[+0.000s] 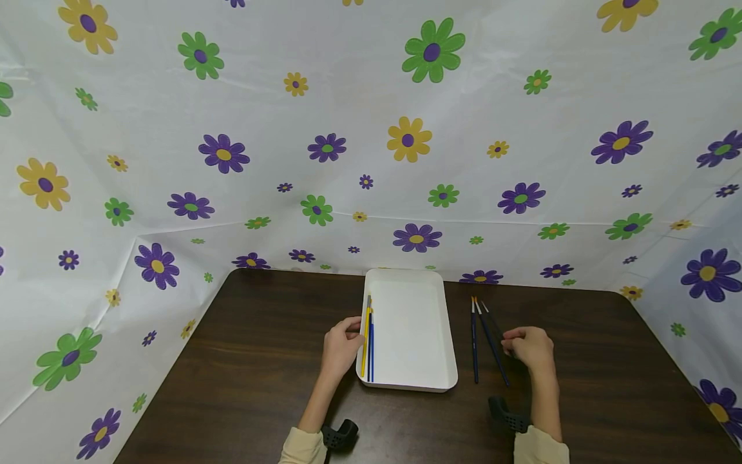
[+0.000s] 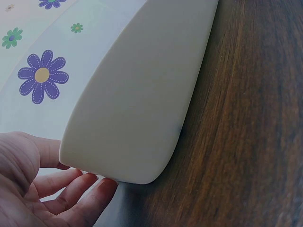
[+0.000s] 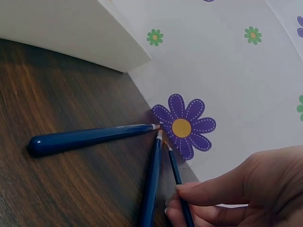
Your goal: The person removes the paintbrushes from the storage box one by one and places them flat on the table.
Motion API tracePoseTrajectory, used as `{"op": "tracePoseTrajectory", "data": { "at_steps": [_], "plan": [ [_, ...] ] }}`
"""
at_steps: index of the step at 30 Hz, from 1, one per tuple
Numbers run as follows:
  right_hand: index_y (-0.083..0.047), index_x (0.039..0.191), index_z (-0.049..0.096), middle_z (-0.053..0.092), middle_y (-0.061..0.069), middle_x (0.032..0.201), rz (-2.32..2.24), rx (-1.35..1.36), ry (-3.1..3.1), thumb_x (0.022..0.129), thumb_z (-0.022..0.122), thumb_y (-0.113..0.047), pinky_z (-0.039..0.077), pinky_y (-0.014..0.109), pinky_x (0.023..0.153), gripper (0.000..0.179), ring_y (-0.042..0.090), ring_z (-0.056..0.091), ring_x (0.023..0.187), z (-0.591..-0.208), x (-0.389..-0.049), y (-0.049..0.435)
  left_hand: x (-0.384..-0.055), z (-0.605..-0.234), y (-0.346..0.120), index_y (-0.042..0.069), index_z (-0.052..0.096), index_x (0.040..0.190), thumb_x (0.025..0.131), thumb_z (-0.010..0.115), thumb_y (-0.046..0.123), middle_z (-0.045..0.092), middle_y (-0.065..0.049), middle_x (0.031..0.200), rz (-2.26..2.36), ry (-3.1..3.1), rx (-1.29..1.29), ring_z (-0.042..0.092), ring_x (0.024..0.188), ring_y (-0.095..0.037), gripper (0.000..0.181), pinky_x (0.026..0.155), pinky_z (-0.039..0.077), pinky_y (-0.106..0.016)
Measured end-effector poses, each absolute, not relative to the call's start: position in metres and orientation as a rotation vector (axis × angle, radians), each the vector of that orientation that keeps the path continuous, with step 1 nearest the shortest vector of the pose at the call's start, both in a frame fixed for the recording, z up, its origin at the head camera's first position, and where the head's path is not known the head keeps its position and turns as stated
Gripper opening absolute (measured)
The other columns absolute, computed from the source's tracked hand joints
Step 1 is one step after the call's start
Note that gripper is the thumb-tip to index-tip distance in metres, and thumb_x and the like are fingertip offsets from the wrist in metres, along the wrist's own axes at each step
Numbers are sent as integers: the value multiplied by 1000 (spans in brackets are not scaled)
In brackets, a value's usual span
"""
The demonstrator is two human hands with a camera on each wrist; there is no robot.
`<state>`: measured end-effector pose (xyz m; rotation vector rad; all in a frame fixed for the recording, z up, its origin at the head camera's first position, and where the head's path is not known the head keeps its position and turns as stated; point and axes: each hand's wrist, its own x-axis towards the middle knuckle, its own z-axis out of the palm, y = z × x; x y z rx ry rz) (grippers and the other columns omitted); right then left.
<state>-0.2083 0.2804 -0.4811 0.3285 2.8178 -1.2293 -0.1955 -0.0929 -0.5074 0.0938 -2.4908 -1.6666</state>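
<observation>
A white tray [image 1: 411, 335] lies lengthwise on the table. My left hand [image 1: 341, 348] grips its left rim, thumb over the edge and fingers along the outer wall, as the left wrist view also shows. Along the tray's left inside edge lie a yellow paintbrush [image 1: 365, 348] and two blue paintbrushes [image 1: 372, 354]. Right of the tray, my right hand [image 1: 530, 348] pinches a thin dark blue paintbrush [image 3: 174, 163] between thumb and fingers. Two thicker dark blue paintbrushes [image 3: 94, 138] rest on the table between that hand and the tray, their tips close together at the far end.
The dark wooden table [image 1: 249, 361] ends at a white sheet [image 1: 348, 109] printed with flowers, which rises behind and at both sides. Each wrist carries a black strap mount [image 1: 341, 435] near the cream sleeve.
</observation>
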Motion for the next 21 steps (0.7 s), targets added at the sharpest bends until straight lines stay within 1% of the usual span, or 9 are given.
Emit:
{"op": "tracePoseTrajectory", "data": {
  "at_steps": [2,4,5,8,10,14,16,21],
  "plan": [
    [13,100,74,74,24,90,-1213,331,2824,92,67,-3,49,50,81,19,46,62,95,-482,-209,280,-195,-507,-93,-6,72,122,85,66,-4,73,-20,111,-1670,-2491,99,72,90,-30,37,79,59,-47],
    [13,99,74,75,22,87,-1207,340,2831,92,67,-2,48,53,83,18,47,63,94,-483,-210,279,-196,-507,-93,-6,72,122,85,66,-4,73,-20,110,-1670,-2491,96,72,90,-30,37,79,59,-46],
    [13,99,74,75,20,84,-1205,349,2838,92,67,-2,49,52,82,18,45,64,92,-483,-210,279,-196,-507,-93,-6,72,122,85,66,-4,73,-20,110,-1669,-2490,96,72,90,-29,37,79,59,-46],
    [13,97,75,74,16,78,-1202,371,2849,91,68,-2,49,43,73,17,37,65,83,-483,-210,277,-197,-508,-93,-6,72,122,85,66,-4,73,-20,110,-1664,-2490,94,72,89,-29,37,79,59,-45],
    [12,96,75,74,16,79,-1193,381,2861,90,69,-2,48,40,69,16,35,65,81,-482,-210,276,-197,-509,-93,-6,72,121,85,66,-4,73,-20,110,-1658,-2489,87,73,89,-29,37,78,59,-45],
    [13,97,74,73,20,83,-1178,382,2873,90,69,-2,50,44,72,17,38,64,86,-481,-209,274,-197,-510,-93,-6,72,121,84,66,-5,74,-20,109,-1652,-2488,78,73,89,-29,37,78,59,-44],
    [14,98,74,74,19,82,-1195,390,2863,91,69,-2,51,43,71,17,38,66,85,-481,-210,274,-197,-509,-93,-6,72,121,84,66,-5,74,-19,110,-1651,-2488,82,73,89,-29,37,78,59,-44],
    [15,97,73,73,14,77,-1264,423,2820,91,69,1,50,30,59,16,22,68,67,-482,-210,274,-197,-509,-94,-5,72,121,84,66,-4,74,-19,109,-1643,-2488,87,72,89,-29,37,79,59,-45]
  ]
}}
